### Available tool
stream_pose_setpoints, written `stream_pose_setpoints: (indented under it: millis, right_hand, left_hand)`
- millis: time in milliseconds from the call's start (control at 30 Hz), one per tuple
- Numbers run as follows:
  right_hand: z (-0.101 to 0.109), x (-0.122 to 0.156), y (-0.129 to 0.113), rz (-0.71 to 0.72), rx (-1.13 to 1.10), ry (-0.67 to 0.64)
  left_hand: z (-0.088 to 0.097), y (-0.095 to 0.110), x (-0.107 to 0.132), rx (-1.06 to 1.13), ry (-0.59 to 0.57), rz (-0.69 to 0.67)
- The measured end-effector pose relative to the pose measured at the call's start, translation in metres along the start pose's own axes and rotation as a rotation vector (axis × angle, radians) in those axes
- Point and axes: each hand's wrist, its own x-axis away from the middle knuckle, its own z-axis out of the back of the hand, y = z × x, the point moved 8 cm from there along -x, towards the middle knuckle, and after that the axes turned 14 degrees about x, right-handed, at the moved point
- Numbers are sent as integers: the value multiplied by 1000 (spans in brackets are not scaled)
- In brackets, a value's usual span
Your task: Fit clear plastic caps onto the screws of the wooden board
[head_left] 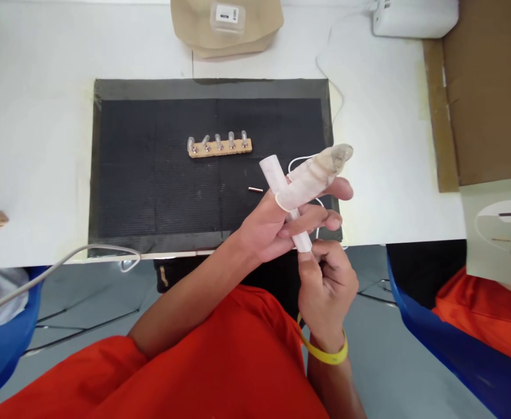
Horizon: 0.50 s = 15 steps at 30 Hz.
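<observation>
Right of the frame's centre, the left hand (275,228) is closed around the tube (274,174), while the right hand (329,285) pinches its lower end; two grips probably keep it steady. The strip (220,149) lies above centre on the mat (151,198), perhaps to leave space for the hands.

White label (227,13), on clear box (226,28) — print too small, nothing legible
</observation>
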Motion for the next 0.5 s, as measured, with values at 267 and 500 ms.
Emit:
stream_pose_setpoints:
  millis: [267, 500]
  right_hand:
    - [-4, -8, 8, 19, 12, 41]
    - [-11, -12, 11, 62, -74, -61]
  left_hand:
    - [1, 2, -9, 8, 74, -3]
    - [0, 11, -13, 97, 16, -57]
